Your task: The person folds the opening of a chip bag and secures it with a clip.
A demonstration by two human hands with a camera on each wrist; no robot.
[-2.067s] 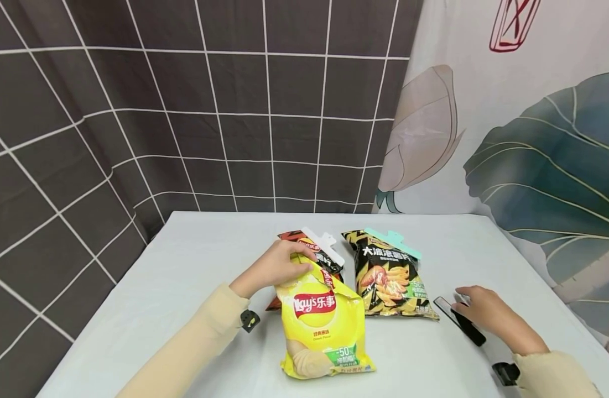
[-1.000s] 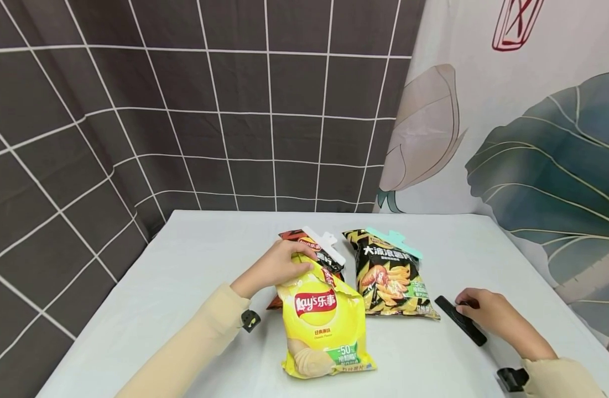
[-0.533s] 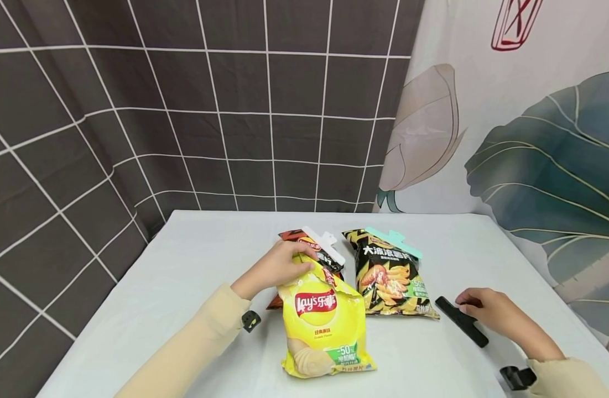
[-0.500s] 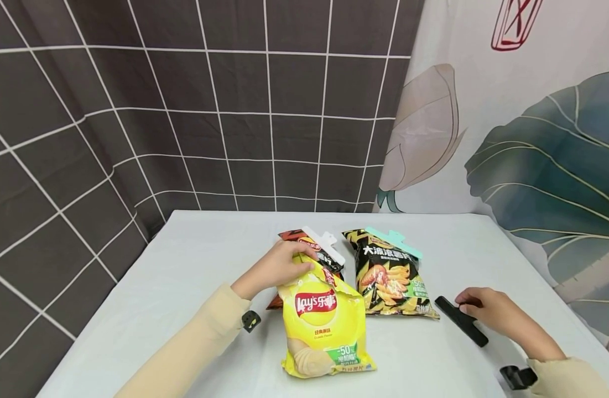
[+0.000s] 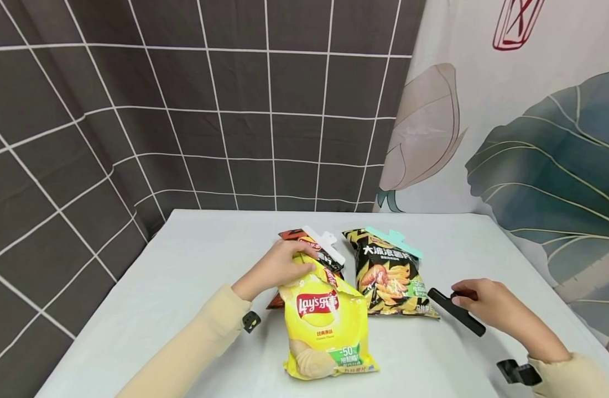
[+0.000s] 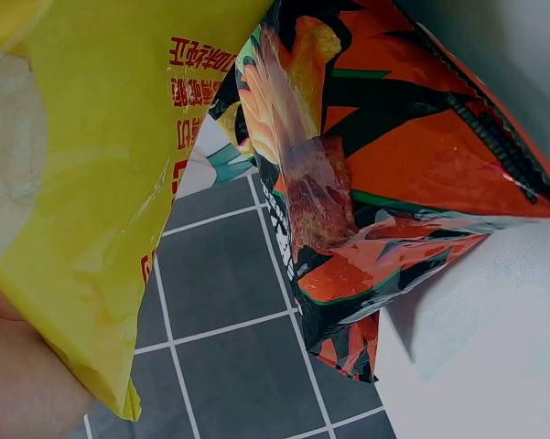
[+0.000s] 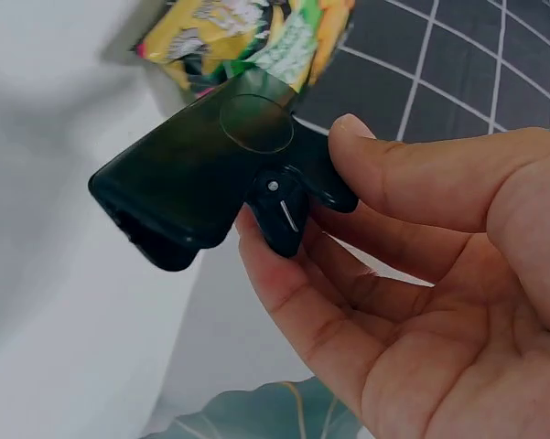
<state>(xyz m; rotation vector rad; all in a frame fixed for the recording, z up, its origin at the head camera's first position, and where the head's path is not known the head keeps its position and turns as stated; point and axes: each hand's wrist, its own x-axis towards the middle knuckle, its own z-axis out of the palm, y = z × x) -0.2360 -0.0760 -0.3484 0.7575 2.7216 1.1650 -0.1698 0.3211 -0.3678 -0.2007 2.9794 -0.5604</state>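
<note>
My left hand [image 5: 282,265] grips the top edge of a yellow Lay's chip bag [image 5: 324,326], which stands tilted on the table with its top folded over. In the left wrist view the bag [image 6: 101,183] fills the left side and hides most of the fingers. My right hand [image 5: 490,301] pinches the handles of a black bag clip [image 5: 456,312] between thumb and fingers, just off the table. Seen from the right wrist, the clip [image 7: 201,165] has its spring and handle ends at the fingertips. Its long bar points toward the black chip bag [image 5: 389,282].
Behind the yellow bag lies a red and black chip bag [image 6: 421,137], partly hidden, with a white clip [image 5: 325,243] across its top. A mint-green clip [image 5: 395,241] sits on the black bag. All rest on a white-covered table [image 5: 204,249] beside a dark grid curtain [image 5: 234,138].
My right hand has taken hold of the black clip and lifted it slightly off the table, shifting it a little left. My left hand and the yellow bag have barely moved.
</note>
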